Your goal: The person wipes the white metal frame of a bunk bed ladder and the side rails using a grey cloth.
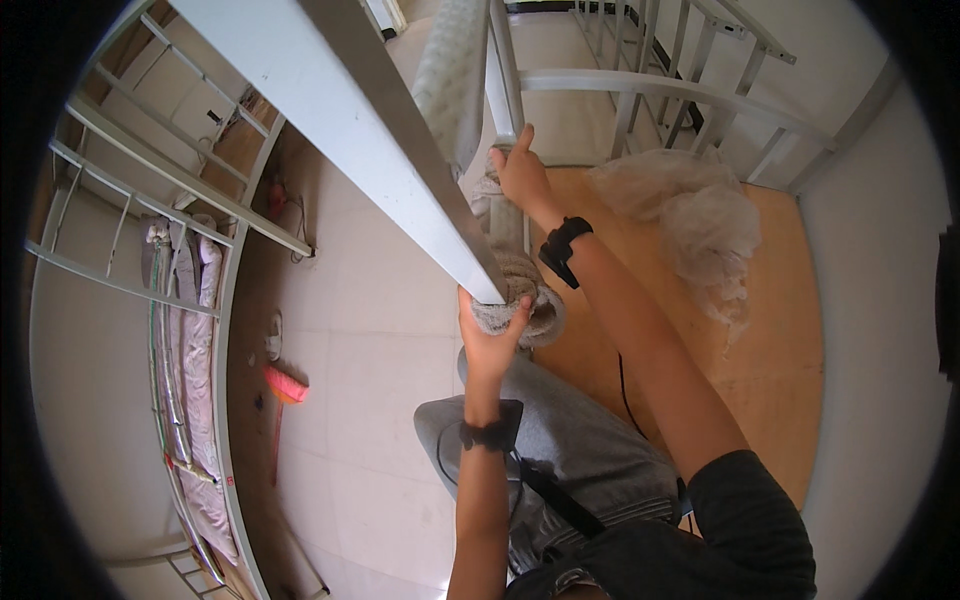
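A grey towel-like cloth [514, 289] is bunched around the lower end of a white metal bed post [390, 157] in the middle of the view. My left hand [491, 330] grips that cloth from below, its thumb on the right side of the bundle. Farther up, my right hand [523, 176] rests on another part of the cloth along the metal bed rail, with one finger raised. How far its fingers close around the rail is hidden. A pale quilted roll [452, 82] lies just beyond, behind the post. Each wrist wears a black strap with a small device.
Crumpled clear plastic [705, 217] lies on the wooden bed board [772, 322] to the right, beside a white wall. A curved metal guard rail [675, 86] spans the far end. Another metal bunk frame [232, 270] stands left, with a pink-red broom [286, 385] on the tiled floor.
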A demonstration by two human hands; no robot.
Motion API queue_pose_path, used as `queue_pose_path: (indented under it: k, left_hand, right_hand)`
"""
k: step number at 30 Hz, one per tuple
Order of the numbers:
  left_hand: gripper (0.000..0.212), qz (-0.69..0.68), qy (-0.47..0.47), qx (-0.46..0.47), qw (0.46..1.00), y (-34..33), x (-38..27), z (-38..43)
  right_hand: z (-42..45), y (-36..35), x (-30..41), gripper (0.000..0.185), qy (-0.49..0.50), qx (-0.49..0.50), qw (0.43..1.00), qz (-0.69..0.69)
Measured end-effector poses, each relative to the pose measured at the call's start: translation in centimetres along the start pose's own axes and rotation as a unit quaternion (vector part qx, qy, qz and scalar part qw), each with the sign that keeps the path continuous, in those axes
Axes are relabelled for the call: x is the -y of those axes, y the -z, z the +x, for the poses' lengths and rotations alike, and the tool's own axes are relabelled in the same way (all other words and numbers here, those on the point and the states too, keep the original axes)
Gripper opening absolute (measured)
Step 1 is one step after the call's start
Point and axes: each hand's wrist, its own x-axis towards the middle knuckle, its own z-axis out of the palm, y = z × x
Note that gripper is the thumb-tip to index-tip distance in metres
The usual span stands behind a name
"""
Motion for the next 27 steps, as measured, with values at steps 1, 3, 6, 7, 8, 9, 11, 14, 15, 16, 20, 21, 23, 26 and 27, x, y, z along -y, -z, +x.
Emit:
queue_pose_path:
  k: [1, 3, 6, 7, 8, 9, 11, 14, 15, 16, 20, 21, 23, 26, 27]
  left_hand:
    - [0.045, -0.001, 0.001, 0.006, 1.000, 0.1, 0.0, 0.0]
    - [0.044, -0.002, 0.006, 0.018, 1.000, 0.2, 0.2, 0.0]
    - [0.042, 0.019, 0.008, 0.009, 1.000, 0.2, 0.2, -0.1]
    - [0.041, 0.019, 0.005, 0.009, 1.000, 0.1, 0.4, -0.1]
    - [0.041, 0.018, 0.001, 0.010, 1.000, 0.0, 0.7, -0.2]
    - [0.040, 0.020, -0.004, 0.005, 1.000, 0.2, 0.9, -0.2]
    - [0.040, 0.021, -0.010, -0.006, 1.000, 0.4, 1.0, -0.3]
    - [0.040, 0.022, -0.017, -0.007, 1.000, 0.4, 1.7, -0.3]
    - [0.041, 0.024, -0.020, -0.007, 0.999, 0.4, 1.7, -0.2]
    - [0.041, 0.023, -0.014, -0.003, 1.000, 0.4, 1.5, -0.2]
    - [0.045, 0.024, -0.012, 0.014, 1.000, 0.0, 0.1, 0.0]
    - [0.045, 0.025, -0.015, 0.016, 0.999, 0.0, 0.0, 0.0]
    - [0.047, 0.028, -0.007, 0.017, 0.999, 0.2, 0.0, 0.1]
    - [0.048, 0.008, -0.002, 0.021, 1.000, 0.2, 0.1, 0.0]
    - [0.048, -0.004, -0.004, 0.026, 1.000, 0.0, 0.0, 0.1]
  right_hand:
    - [0.4, 0.0, 0.0, 0.073, -0.001, -0.004, 1.000, 0.008]
    - [1.3, -0.1, -0.1, 0.080, -0.005, -0.010, 1.000, 0.025]
    - [2.6, -0.2, -0.7, 0.084, -0.020, -0.001, 0.999, 0.044]
    - [3.1, -0.2, -1.1, 0.084, -0.017, -0.007, 0.999, 0.050]
    - [3.6, -0.2, -1.5, 0.084, -0.014, -0.013, 0.998, 0.054]
    - [3.6, -0.4, -1.2, 0.084, -0.008, -0.015, 0.998, 0.062]
    - [3.7, -0.5, -0.9, 0.082, -0.023, 0.019, 0.997, 0.064]
    - [3.9, -0.6, -1.5, 0.080, -0.019, 0.010, 0.997, 0.079]
    - [3.9, -0.7, -1.5, 0.080, -0.011, -0.002, 0.996, 0.087]
    - [3.9, -0.8, -1.6, 0.079, -0.019, 0.000, 0.996, 0.083]
    - [3.3, -0.4, -2.1, 0.077, -0.040, 0.009, 0.994, 0.097]
    - [3.1, -0.2, -1.9, 0.077, -0.040, 0.014, 0.993, 0.107]
    - [2.1, -0.2, -1.6, 0.075, -0.045, 0.019, 0.994, 0.098]
    - [-0.5, -0.2, -1.3, 0.073, -0.034, 0.016, 0.995, 0.089]
    - [-1.2, 0.0, -1.4, 0.073, -0.026, 0.009, 0.996, 0.087]
